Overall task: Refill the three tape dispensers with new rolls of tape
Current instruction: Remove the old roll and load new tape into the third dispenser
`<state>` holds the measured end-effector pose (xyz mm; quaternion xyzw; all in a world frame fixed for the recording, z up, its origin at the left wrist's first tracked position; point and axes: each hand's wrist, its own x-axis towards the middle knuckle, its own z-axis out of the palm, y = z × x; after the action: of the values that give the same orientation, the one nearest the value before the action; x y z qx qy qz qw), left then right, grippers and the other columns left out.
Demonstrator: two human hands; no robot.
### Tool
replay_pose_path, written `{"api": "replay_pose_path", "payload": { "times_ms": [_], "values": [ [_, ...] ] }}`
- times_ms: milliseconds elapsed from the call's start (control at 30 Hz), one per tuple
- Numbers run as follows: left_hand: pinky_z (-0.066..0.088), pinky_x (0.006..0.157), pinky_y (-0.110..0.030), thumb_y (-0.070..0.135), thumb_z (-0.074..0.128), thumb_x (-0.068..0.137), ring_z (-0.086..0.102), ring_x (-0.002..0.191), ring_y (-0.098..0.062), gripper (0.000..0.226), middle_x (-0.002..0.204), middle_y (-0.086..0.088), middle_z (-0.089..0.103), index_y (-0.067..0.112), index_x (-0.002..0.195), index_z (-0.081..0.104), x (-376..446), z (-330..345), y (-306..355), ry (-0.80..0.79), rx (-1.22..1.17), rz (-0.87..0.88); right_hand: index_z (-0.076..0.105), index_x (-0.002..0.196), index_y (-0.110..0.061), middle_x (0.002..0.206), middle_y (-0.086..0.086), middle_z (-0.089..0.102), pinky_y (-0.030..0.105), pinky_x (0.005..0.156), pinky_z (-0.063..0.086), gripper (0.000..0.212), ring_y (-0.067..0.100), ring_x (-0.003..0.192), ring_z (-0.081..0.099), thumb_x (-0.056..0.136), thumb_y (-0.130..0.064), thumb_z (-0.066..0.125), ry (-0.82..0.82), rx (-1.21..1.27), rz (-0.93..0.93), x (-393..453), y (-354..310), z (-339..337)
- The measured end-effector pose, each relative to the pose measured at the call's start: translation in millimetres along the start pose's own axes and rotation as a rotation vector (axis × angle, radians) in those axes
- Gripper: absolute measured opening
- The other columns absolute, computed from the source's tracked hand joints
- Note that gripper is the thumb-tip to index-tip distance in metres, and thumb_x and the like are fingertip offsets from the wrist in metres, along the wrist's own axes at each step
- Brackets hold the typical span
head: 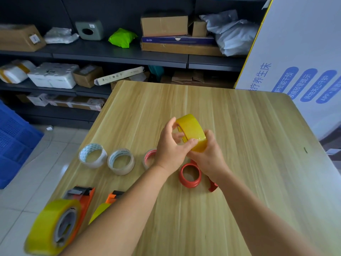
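Fingers (191, 142) of both hands grip translucent yellow tape roll (193, 131).

2 bare forearms, left hand (168, 147), right hand (208, 156), no sleeves

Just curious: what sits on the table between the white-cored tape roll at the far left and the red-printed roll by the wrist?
One clear tape roll with a pale core, seen in the head view.

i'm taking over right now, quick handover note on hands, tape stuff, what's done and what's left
Both hands grip the yellow tape roll above the table: left hand on its near rim, right hand underneath.
Two dispensers at the near left edge carry yellow tape: the big one and the orange one.
The red dispenser lies empty under the hands.
Three near-empty rolls sit left of the hands.
Left: load the red dispenser.
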<state>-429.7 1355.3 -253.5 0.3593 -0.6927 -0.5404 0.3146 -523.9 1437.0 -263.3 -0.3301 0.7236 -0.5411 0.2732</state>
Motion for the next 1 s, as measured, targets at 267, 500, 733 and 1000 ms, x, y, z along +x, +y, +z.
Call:
{"api": "replay_pose_path", "payload": {
  "times_ms": [267,500,733,1000],
  "values": [
    [0.056,0.078,-0.024,-0.001,0.065,0.079,0.067,0.091,-0.004,0.060,0.129,0.005,0.058,0.037,0.124,0.051,1,-3,-1,-0.021,-0.119,0.043,0.062,0.117,-0.025,0.104,-0.007,0.070,0.027,0.086,0.051,0.041,0.006,0.097,0.064,0.084,-0.003,0.066,-0.149,0.149,-0.009,-5,-4,-17],
    [0.056,0.078,-0.026,0.007,0.067,0.080,0.066,0.088,-0.007,0.043,0.108,0.008,0.063,0.038,0.109,0.062,6,1,6,0.047,-0.226,-0.053,0.057,0.128,-0.018,0.105,0.008,0.068,0.036,0.082,0.050,0.053,0.020,0.092,0.062,0.083,0.010,0.059,-0.305,0.387,0.082,-1,-2,-28],
    [0.055,0.087,-0.037,0.005,0.063,0.086,0.066,0.089,-0.019,0.021,0.097,-0.004,0.067,0.024,0.093,0.069,13,3,11,0.013,-0.328,-0.277,0.055,0.128,-0.007,0.107,0.017,0.067,0.038,0.081,0.055,0.040,0.027,0.091,0.065,0.089,-0.001,0.056,-0.464,0.590,0.205,-7,7,-33],
    [0.049,0.094,-0.028,0.026,0.069,0.083,0.066,0.100,-0.012,0.043,0.121,0.001,0.063,0.028,0.125,0.059,5,1,2,-0.315,0.039,-0.177,0.059,0.115,0.006,0.112,0.025,0.066,0.045,0.090,0.051,0.043,0.032,0.099,0.065,0.100,-0.030,0.040,-0.273,0.646,0.427,0,6,-33]
  ]
}}
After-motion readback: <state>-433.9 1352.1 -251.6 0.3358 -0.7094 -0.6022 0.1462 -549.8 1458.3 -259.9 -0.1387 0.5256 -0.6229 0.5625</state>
